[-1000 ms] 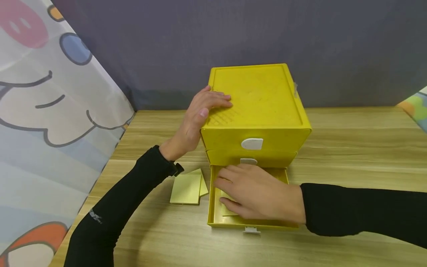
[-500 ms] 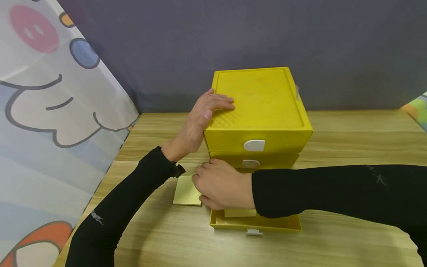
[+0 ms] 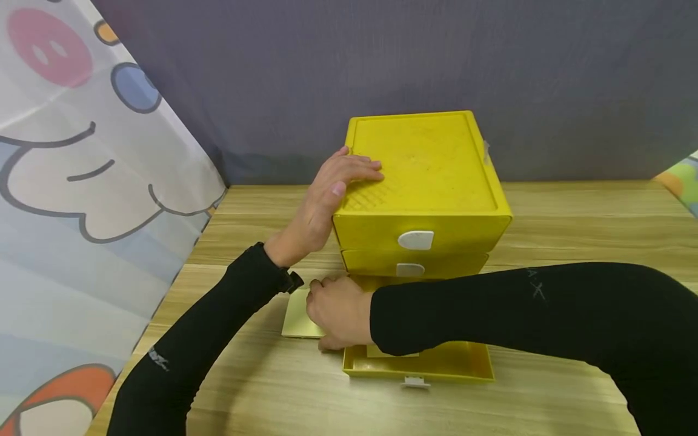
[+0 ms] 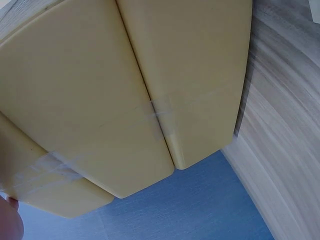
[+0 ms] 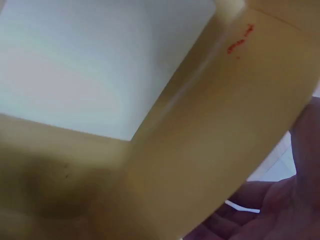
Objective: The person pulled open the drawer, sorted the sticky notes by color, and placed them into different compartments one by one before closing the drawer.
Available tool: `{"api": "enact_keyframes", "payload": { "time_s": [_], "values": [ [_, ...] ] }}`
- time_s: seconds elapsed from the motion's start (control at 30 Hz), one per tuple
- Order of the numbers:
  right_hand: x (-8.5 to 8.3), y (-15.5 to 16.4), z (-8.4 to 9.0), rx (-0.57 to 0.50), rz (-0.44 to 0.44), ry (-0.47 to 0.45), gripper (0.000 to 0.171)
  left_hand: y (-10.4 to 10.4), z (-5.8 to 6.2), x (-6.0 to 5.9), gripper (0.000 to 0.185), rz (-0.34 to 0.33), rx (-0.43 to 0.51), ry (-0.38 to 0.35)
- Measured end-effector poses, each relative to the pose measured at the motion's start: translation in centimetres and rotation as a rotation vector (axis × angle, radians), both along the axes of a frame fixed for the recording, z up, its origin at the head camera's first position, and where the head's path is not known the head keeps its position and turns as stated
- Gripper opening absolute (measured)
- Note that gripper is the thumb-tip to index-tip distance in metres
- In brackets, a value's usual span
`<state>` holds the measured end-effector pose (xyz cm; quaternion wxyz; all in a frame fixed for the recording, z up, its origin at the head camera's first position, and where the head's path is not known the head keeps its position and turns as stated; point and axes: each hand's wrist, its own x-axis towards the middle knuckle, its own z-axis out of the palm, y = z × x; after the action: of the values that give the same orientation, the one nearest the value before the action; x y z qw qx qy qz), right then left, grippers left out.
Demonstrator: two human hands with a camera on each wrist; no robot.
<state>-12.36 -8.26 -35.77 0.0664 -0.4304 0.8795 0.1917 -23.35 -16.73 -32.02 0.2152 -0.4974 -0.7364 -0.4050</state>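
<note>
A yellow drawer unit [image 3: 425, 175] stands on the wooden table [image 3: 572, 218], with its bottom drawer [image 3: 436, 365] pulled out toward me. My left hand [image 3: 340, 178] lies flat on the unit's top left corner, fingers straight, thumb down the side. The left wrist view shows only the unit's side wall [image 4: 125, 100]. My right hand [image 3: 329, 309] reaches left across the drawer, its fingers curled down on the pale yellow cards [image 3: 297, 321] lying on the table beside the drawer. One more card [image 3: 389, 352] lies inside the drawer. The right wrist view is a blurred yellow surface [image 5: 210, 140].
A cartoon-print curtain [image 3: 82, 181] hangs along the left side of the table. A grey backdrop [image 3: 382, 60] closes off the rear. The two upper drawers, each with a white handle [image 3: 415, 240], are closed. Bare wood lies to the right of the unit.
My right hand left the open drawer and moved left onto the cards on the table; a card now lies in the drawer. The left hand stayed on the unit's top.
</note>
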Motion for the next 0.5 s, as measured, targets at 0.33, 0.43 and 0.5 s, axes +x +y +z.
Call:
{"api": "enact_keyframes", "payload": {
  "time_s": [0.33, 0.43, 0.5],
  "values": [
    [-0.13, -0.62, -0.61, 0.052, -0.053, 0.003, 0.065, 0.15, 0.06, 0.22, 0.082, 0.014, 0.003, 0.004],
    [-0.19, -0.67, -0.73, 0.060, -0.069, -0.008, 0.071, 0.17, 0.00, 0.27, 0.082, 0.011, 0.008, -0.002],
    [-0.22, -0.70, -0.84, 0.053, -0.080, -0.022, 0.076, 0.17, -0.11, 0.23, 0.082, 0.013, 0.012, -0.004]
  ]
}}
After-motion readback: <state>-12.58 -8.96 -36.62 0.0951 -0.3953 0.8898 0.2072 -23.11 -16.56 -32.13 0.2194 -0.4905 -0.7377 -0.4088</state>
